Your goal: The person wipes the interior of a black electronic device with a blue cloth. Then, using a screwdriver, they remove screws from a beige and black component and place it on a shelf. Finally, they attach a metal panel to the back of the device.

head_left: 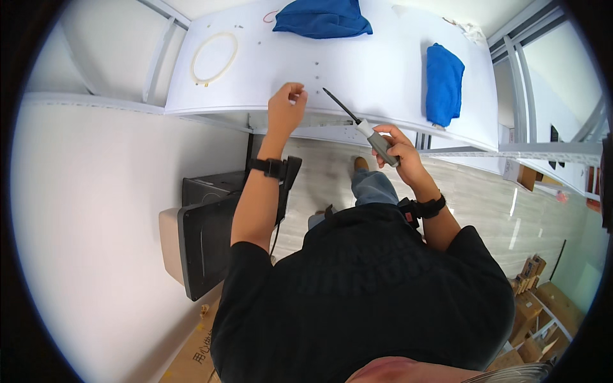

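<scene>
My right hand (397, 152) is closed around the grey handle of a screwdriver (381, 142). The dark shaft points up and to the left, its tip over the front part of the white table (377, 76). My left hand (287, 110) is raised at the table's front edge, fingers curled toward the thumb. Whatever it may pinch is too small to make out. Just right of that hand, several small dark bits (317, 77) sit in a row on the tabletop, perhaps screws or holes. The screwdriver tip is close to the nearest one.
A pale oval hoop (193, 64) lies at the table's left. Blue cloth bundles rest at the back (322, 19) and at the right (444, 83). Left of my body stand a black box-like thing (207, 236) and a white wall (96, 223). Cardboard boxes (527, 313) are at lower right.
</scene>
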### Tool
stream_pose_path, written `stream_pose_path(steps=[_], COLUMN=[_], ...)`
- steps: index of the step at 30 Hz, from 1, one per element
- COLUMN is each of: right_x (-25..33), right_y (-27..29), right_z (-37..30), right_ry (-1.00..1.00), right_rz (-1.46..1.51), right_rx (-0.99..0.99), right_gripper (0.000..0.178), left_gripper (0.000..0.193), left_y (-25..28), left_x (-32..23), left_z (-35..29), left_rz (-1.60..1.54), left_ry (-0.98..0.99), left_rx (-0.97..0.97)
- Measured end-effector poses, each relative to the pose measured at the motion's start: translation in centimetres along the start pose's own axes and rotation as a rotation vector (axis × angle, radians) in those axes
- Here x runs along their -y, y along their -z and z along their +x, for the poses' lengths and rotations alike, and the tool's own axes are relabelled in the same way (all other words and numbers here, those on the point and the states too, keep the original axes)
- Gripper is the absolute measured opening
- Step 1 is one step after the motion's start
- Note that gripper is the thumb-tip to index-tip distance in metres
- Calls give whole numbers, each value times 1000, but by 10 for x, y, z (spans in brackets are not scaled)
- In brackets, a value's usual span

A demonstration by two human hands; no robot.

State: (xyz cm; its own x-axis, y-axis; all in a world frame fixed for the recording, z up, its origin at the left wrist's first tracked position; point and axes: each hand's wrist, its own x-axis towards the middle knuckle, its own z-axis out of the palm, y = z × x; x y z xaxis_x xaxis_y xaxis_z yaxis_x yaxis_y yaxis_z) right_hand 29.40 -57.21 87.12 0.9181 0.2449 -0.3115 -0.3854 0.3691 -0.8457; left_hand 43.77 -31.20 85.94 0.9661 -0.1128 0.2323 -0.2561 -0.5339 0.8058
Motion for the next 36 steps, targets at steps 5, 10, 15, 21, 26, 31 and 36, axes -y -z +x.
stream_pose_path(steps=[5, 10, 15, 21, 26, 31, 36], right_x=[33, 51, 54, 60, 78, 82, 70], right_y=[31, 46, 52, 45, 31, 19, 2], right_z=[27, 45, 51, 61, 72, 85, 99], right_ry=[15, 7, -10, -25, -26, -29, -101], right_rz=[-45, -73, -83, -108, -209, -378, -426], right_rx=[-67, -111, -124, -124, -69, 28, 249], right_gripper=[37, 29, 29, 29, 30, 32, 33], left_gripper=[25, 26, 22, 17, 17, 18, 16], left_y=[-34, -51, -53, -53, -41, -2, 24], left_x=[3, 7, 6, -1, 12, -15, -20], left_z=[54, 75, 84, 90, 92, 67, 9], left_rz=[98, 287, 384, 368, 13, -620, -831], left_ry=[162, 157, 166, 296, 292, 555, 643], left_rx=[60, 71, 102, 139, 109, 43, -133])
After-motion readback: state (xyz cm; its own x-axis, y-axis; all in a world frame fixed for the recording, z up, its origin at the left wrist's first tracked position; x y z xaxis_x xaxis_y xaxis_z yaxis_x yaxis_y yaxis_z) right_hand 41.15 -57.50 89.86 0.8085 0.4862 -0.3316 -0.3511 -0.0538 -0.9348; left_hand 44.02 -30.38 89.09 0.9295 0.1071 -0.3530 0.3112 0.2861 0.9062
